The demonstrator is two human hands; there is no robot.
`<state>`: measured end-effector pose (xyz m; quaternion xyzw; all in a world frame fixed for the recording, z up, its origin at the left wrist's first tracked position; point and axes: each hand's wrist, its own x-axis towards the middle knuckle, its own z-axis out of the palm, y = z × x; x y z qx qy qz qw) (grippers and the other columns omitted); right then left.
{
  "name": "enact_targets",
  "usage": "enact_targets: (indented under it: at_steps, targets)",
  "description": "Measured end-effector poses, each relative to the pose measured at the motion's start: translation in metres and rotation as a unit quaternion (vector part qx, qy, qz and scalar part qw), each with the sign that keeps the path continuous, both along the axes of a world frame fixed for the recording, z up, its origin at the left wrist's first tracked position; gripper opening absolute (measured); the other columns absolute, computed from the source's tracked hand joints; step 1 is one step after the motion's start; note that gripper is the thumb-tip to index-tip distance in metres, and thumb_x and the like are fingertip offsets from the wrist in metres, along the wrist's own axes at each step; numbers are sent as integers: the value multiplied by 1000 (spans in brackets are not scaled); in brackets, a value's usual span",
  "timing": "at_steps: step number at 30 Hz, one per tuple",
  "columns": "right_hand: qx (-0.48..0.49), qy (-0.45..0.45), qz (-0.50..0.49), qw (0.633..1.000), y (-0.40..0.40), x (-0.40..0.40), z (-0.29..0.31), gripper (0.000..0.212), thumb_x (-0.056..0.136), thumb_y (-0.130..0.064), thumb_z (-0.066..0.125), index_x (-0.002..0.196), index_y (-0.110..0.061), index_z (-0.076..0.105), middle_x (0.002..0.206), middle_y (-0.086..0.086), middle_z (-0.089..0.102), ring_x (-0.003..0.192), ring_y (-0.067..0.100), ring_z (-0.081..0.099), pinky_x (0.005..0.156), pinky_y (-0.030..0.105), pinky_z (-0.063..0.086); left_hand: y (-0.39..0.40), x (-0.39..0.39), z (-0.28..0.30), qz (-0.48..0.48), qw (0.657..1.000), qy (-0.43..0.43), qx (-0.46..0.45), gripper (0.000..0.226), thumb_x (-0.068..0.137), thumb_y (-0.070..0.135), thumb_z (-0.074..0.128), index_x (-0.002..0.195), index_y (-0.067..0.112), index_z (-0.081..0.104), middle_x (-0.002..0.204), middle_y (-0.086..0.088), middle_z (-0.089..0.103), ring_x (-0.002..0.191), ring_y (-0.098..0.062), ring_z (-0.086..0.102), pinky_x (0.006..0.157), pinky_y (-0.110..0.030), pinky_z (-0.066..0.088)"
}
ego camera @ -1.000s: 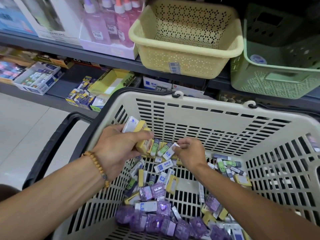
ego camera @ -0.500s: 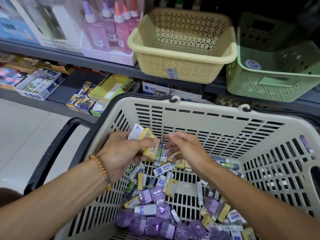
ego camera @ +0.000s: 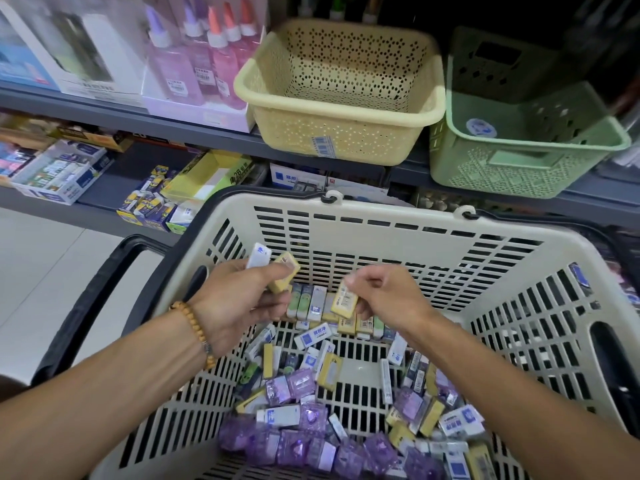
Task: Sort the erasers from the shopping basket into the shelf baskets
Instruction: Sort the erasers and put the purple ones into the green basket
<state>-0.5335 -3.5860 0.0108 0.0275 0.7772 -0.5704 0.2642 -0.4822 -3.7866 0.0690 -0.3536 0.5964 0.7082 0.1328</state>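
A cream shopping basket (ego camera: 363, 216) fills the foreground, its floor strewn with several loose erasers (ego camera: 313, 403) in white, yellow, green and purple wrappers. My left hand (ego camera: 235, 306), with a bead bracelet at the wrist, holds a small bunch of erasers (ego camera: 277, 268), a white one and a yellow one showing above the thumb. Just to its right my right hand (ego camera: 388, 299) pinches one yellow eraser (ego camera: 344, 299) above the pile. On the shelf behind stand an empty yellow basket (ego camera: 332, 109) and a green basket (ego camera: 526, 147).
Pink and purple bottles (ego camera: 204, 64) in a display box stand left of the yellow basket. A lower shelf holds boxed stationery (ego camera: 59, 174). The shopping basket's black handle (ego camera: 93, 306) juts out at the left over pale floor tiles.
My right hand has lifted a yellow eraser out of the pile and raised it beside my left hand. The view has tilted so the shelf baskets sit lower in the frame.
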Motion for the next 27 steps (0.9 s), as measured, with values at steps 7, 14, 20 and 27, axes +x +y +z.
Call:
enact_targets:
  at_steps: [7,14,20,27]
  targets:
    - [106,8,-50,993,-2,-1,-45,14,95,-11,62,86,-3,70,79,6,71,56,9,65,55,23,55,2,1,-3,-27,999,-3,-17,26,79,10,76,98,-4,68,87,-17,68,65,-18,66,51,-19,53]
    - [78,24,-20,996,-9,1,-28,23,102,-19,49,99,-9,70,104,3,70,80,9,71,77,29,60,7,3,-6,-80,997,-15,-5,24,86,11,69,104,-4,66,95,-19,69,73,-21,68,58,-22,56]
    - [-78,-28,97,992,-17,8,11,18,92,-35,66,96,-19,72,73,-4,68,61,11,62,58,23,52,14,6,-4,-126,992,-8,4,16,91,15,64,100,1,66,89,-13,70,74,-18,67,59,-22,55]
    - [-63,-138,32,988,26,-12,-1,19,97,-16,57,109,-4,66,86,11,70,59,14,63,54,23,51,17,4,1,-73,996,-41,26,30,100,22,46,99,-1,65,102,-20,67,82,-29,64,62,-31,50]
